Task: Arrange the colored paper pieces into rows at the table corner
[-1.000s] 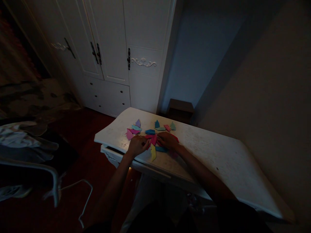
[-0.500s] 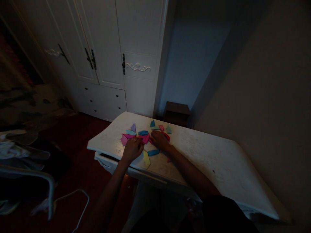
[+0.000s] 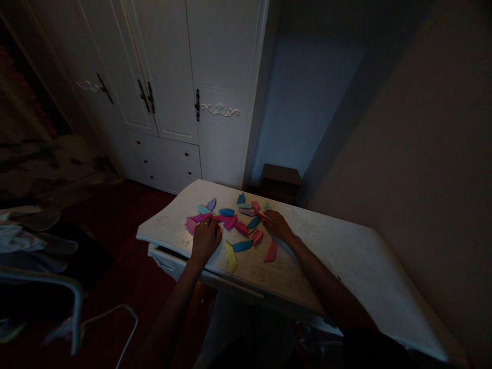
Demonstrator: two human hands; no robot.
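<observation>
Mostly, the white worktop (image 3: 338, 246) carries brightly coloured folded pieces, seemingly paper, clustered between and around the two hands. Behind it rises a pale wardrobe (image 3: 226, 148) with dark handles and raised scrollwork, and a low brown cabinet (image 3: 282, 175) fills the corner beside it. At the left, crumpled cloth (image 3: 31, 238) lies near a curved pale frame (image 3: 75, 307), and a thin white cable (image 3: 128, 333) trails over the red floor (image 3: 111, 225).

The left hand (image 3: 207, 239), wearing a ring, covers part of the pink pieces beside it; its fingers curl downward, and I cannot tell whether they grip one. The right hand (image 3: 277, 224) reaches to a red piece (image 3: 258, 214) and partly hides it; its fingers bend against that spot, though a grasp cannot be made out.

Crisp, angular and flat, the pieces have pointed ends and straight creases. A yellow piece (image 3: 231, 258) lies nearest the front edge, beside a blue strip (image 3: 242, 246). A separate pink piece (image 3: 271, 251) rests below the right hand, while a purple piece (image 3: 211, 204) lies beyond the left. Scuffs and darker blotches mottle the worktop's smooth surface.
</observation>
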